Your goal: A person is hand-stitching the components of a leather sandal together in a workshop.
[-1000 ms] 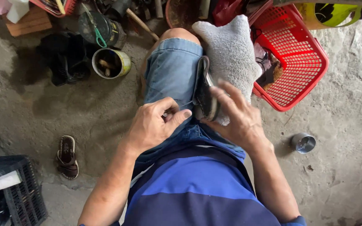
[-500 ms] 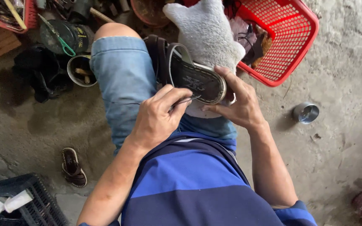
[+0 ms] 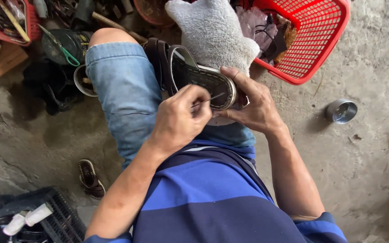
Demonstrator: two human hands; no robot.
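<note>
Bare floor (image 3: 374,148) lay open toward three o'clock save a small metal cup (image 3: 341,111), while a red basket (image 3: 314,40) blocked one o'clock.

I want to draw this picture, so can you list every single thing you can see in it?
sandal: one, dark brown with a pale edge, held on the lap
thin needle-like tool: one, metal, against the sandal's edge
towel: one, grey and fluffy, over the right knee
basket: one, red plastic, top right on the floor
small tin: one, silver, right on the concrete floor
second sandal: one, brown, lying lower left
crate: one, black, bottom left corner, white tubes inside
round can: one, by the left knee
left hand: pinches the tool
right hand: steadies the sandal
</note>
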